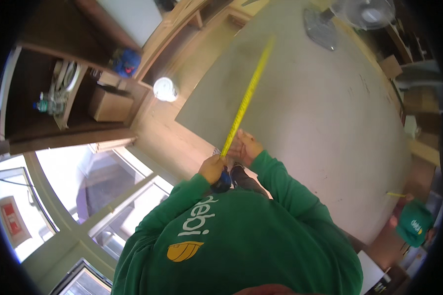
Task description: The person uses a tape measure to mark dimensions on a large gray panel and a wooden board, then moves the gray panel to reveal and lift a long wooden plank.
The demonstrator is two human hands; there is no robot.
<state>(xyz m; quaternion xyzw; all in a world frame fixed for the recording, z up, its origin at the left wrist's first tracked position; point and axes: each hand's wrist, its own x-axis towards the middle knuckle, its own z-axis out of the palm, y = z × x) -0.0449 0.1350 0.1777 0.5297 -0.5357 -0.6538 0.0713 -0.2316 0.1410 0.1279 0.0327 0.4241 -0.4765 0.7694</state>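
My left hand (211,169) is closed around a tape measure (222,183) with a dark blue case, close to my body. From it a long yellow tape blade (246,101) runs up and away across a large grey tabletop (300,108); its far end blurs near the top. Beside the blade, close to the table's near edge, is my right hand (248,146). Its fingers are apart and stretched toward the blade, without a visible grip on it. Whether they touch the blade is hard to tell.
A fan (325,24) stands at the tabletop's far side. On the floor left of the table is a white bucket (166,89). Shelving with a cardboard box (110,104) is at the left. At the right edge, a person in green (414,222) is beside a short yellow strip (396,194).
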